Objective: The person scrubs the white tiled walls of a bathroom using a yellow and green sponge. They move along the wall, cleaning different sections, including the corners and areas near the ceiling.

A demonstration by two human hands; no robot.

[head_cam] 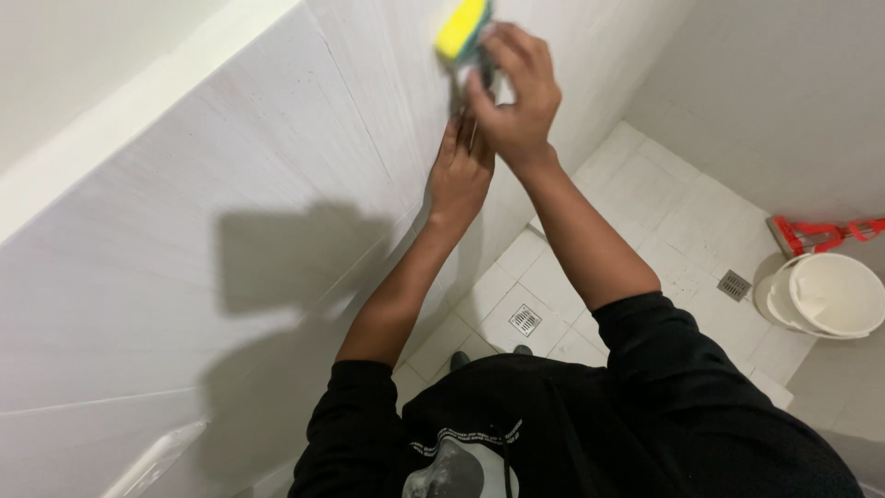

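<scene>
1. One black top with two sleeves pushed up to the elbows; both forearms are bare.
2. One left hand (pixel 458 171) lies flat against the wall (pixel 230 231), fingers straight and close together, holding nothing.
3. One right hand (pixel 516 92) sits above it, its fingers closed around one sponge (pixel 461 28).
4. The sponge is a soft block, yellow with a green backing, pressed to the wall at the top of the view.
5. The wall is large, smooth, pale tiles with thin joints; it carries the shadows of the arms.
6. The floor (pixel 645 194) is small square white tiles with two metal drains (pixel 525 319).
7. One round white plastic bucket (pixel 825 295) stands on the floor at the right.
8. One red mop head (pixel 811 235) lies just behind the bucket.
</scene>
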